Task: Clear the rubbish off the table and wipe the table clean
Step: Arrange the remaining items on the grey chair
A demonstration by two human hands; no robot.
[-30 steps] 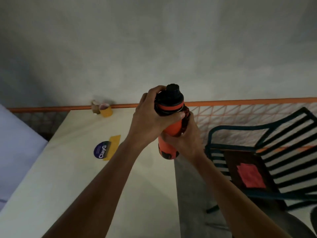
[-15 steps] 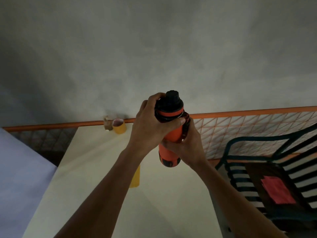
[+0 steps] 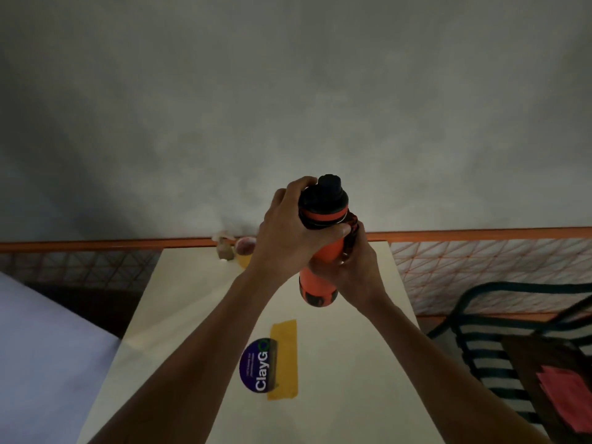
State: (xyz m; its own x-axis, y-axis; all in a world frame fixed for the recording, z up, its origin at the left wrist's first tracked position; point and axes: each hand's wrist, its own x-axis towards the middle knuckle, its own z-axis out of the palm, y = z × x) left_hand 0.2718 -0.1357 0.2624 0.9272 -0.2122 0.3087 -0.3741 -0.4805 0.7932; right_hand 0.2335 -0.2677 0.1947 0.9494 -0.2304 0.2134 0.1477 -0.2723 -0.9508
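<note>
Pale worktop (image 3: pixel 352 363) against a grey wall (image 3: pixel 288 107), sticker (image 3: pixel 259 365) back in sight since earlier. Left hand (image 3: pixel 288 232) gripping cap (image 3: pixel 323 200), right hand (image 3: pixel 355 264) gripping bottle (image 3: pixel 320 277).

Both forearms are showing bare up to the frame's lower edge, the left hand (image 3: pixel 288 232) and right hand (image 3: pixel 358 267) wearing nothing.

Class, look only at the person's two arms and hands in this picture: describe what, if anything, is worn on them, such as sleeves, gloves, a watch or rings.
Both forearms are bare up to the frame's lower edge: no sleeves show. The left hand and the right hand wear no gloves. No watch, bracelet or strap shows at either wrist, and no rings show on the visible fingers. The light is dim, so a thin band could be missed.
</note>
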